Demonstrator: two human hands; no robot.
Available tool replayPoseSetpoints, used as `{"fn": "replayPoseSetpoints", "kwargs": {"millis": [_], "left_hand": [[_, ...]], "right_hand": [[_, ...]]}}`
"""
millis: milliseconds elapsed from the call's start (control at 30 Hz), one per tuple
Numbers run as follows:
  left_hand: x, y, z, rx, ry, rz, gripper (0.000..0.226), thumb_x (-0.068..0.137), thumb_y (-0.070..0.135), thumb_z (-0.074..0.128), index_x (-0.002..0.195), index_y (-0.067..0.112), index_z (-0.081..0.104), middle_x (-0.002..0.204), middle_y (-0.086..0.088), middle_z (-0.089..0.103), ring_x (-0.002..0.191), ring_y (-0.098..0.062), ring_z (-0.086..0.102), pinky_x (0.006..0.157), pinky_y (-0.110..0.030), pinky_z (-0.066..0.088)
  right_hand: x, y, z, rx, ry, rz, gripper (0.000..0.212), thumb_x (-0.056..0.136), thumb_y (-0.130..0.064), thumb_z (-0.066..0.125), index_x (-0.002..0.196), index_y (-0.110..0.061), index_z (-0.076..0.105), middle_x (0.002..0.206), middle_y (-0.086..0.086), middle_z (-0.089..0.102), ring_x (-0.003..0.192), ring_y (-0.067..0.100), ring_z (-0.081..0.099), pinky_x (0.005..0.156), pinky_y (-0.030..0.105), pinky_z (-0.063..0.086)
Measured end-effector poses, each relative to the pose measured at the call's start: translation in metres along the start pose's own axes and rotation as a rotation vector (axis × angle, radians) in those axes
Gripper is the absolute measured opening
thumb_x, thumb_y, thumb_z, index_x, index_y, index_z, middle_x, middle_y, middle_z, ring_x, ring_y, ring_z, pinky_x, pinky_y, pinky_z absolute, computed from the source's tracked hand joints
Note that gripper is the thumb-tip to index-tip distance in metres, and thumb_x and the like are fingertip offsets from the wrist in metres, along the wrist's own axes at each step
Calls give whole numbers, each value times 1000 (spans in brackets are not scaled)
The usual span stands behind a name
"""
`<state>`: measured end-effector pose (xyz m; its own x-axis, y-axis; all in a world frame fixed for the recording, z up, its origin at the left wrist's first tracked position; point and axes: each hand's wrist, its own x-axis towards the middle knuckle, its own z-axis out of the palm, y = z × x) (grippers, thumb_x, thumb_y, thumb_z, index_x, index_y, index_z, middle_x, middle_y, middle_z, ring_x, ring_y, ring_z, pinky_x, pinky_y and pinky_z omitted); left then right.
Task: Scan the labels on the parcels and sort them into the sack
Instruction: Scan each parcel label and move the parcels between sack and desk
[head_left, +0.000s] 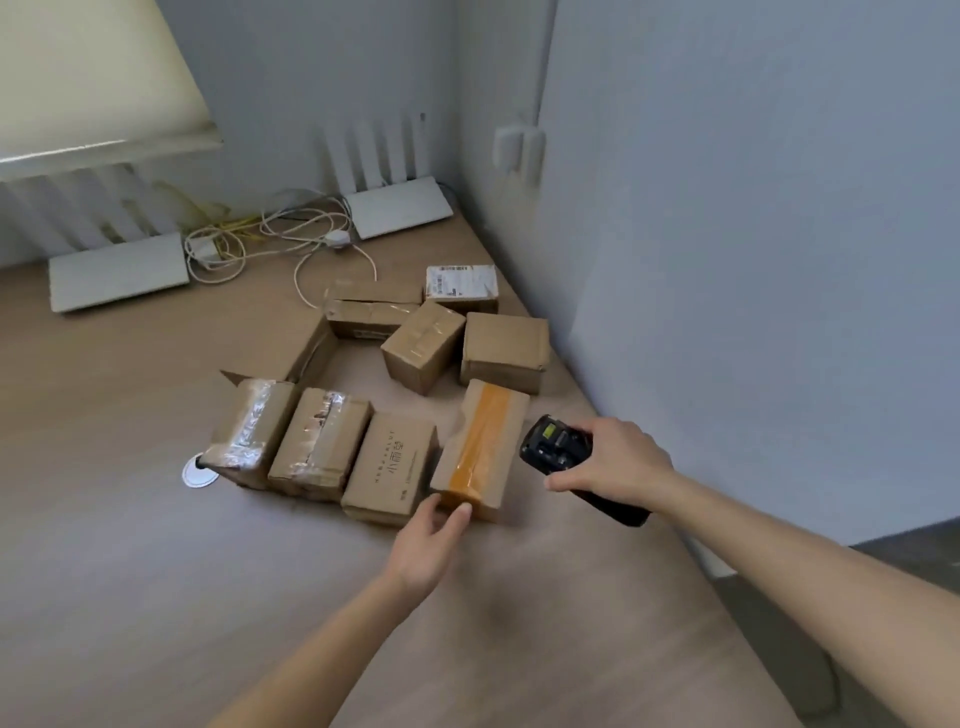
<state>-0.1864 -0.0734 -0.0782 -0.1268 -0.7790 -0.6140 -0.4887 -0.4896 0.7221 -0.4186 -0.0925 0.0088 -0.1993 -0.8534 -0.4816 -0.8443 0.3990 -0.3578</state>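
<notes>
While my right hand (615, 457) grips the scanner (558, 449), my left hand (428, 545) pinches the near end of the orange-taped parcel (480, 449) on the desk (156, 545).

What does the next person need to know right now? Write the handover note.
Left hand: grips the near end of the orange-taped parcel, which lies on the table.
Right hand: holds the scanner just right of that parcel.
Other parcels sit in a cluster beside and behind it; one at the back shows a white label.
Done: cannot tell. No sack in view.
Left: scan and sort all of them.
</notes>
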Motion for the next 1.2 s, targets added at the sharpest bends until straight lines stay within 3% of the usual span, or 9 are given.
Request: {"fn": "replayPoseSetpoints", "kwargs": {"millis": [133,267,467,600,667,733,800,1000,1200], "left_hand": [[29,-2,18,-144,110,-66,54,99,48,52,143,17,48,134,5,57,123,-16,54,100,-26,40],[45,-7,33,-229,217,-108,56,96,45,59,144,18,48,125,6,64,114,-14,60,105,-33,47],[61,-9,41,-309,285,-129,49,95,38,65,138,17,55,120,5,68,110,-11,63,104,-37,51],[64,-7,47,-418,300,-166,33,93,50,60,110,25,72,102,9,73,102,-14,66,101,-45,53],[62,-3,51,-434,329,-165,40,92,51,61,118,22,68,104,6,72,104,-17,67,101,-45,53],[60,1,52,-431,361,-170,55,90,53,64,134,20,58,112,1,70,107,-22,67,101,-44,53],[58,2,49,-419,371,-168,57,89,55,64,134,20,57,111,-2,70,105,-23,67,100,-43,53],[56,2,44,-392,370,-140,52,90,54,63,132,23,58,108,0,70,104,-23,67,99,-46,53],[62,0,43,-448,388,-109,21,92,49,63,95,29,68,95,3,74,88,-15,66,93,-45,54]], "right_hand": [[59,-7,0,-53,-11,-165,67,67,-56,87,129,-40,65,115,-10,69,106,18,62,79,33,50],[104,-20,11,-136,-33,-275,75,67,-63,85,131,-29,64,120,-8,66,108,17,62,74,30,45],[141,-30,14,-191,5,-343,77,63,-68,85,127,-29,64,117,-7,66,95,12,55,70,28,43],[141,-24,17,-225,-28,-331,77,55,-75,84,114,-30,64,116,-6,62,95,16,61,71,31,49],[139,-21,18,-227,-59,-326,76,51,-76,84,107,-29,62,120,-6,54,99,19,63,77,34,53],[137,-19,16,-232,-69,-326,69,53,-74,86,99,-30,60,117,-5,54,98,19,62,72,32,50],[137,-21,13,-234,-50,-320,66,55,-72,87,95,-26,60,112,-6,58,94,18,63,68,31,48],[148,-28,0,-338,-60,-282,68,62,-69,85,113,-28,66,99,-5,69,91,17,65,75,32,56],[159,-28,-6,-326,-47,-291,69,62,-63,87,117,-28,64,100,-4,69,92,19,66,73,31,55]]}}
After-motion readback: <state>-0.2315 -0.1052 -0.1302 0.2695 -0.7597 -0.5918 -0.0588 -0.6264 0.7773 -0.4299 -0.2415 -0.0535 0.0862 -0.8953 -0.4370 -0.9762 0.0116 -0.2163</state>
